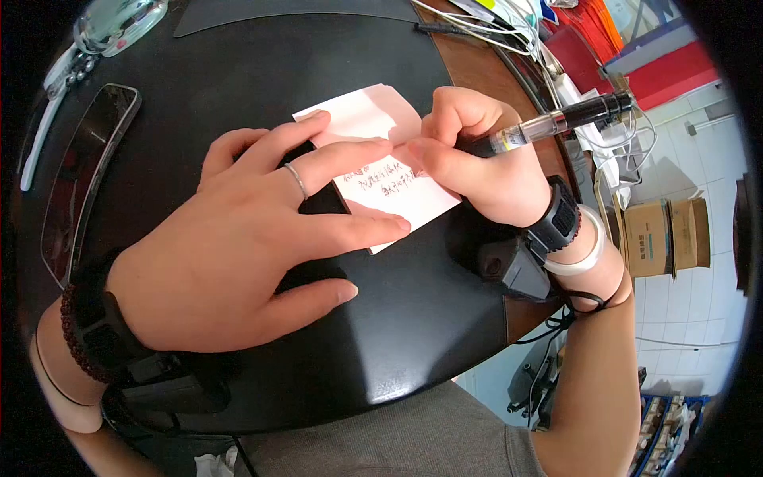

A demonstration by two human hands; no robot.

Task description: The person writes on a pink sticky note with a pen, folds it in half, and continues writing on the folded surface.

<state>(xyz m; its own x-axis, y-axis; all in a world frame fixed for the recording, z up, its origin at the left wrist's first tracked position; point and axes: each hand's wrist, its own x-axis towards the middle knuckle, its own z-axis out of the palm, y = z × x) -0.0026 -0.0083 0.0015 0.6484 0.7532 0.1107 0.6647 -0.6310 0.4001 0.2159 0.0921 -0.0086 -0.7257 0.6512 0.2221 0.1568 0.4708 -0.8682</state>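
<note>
A small white notepad (397, 199) with several lines of dark handwriting lies tilted on the black desk mat. My left hand (254, 215) rests palm down with its fingers spread, the fingertips over the pad's left side and the thumb on the mat. At the pad's right edge, my right hand (485, 159) is closed around a black pen with a clear barrel (548, 125). The pen's back end points to the upper right; its tip is hidden behind the fingers.
A phone (90, 179) lies on the left of the mat (318, 56), below a clear plastic item (119, 28). White cables (509, 32) tangle at the upper right. Cardboard boxes (666, 237) stand beyond the desk's right side.
</note>
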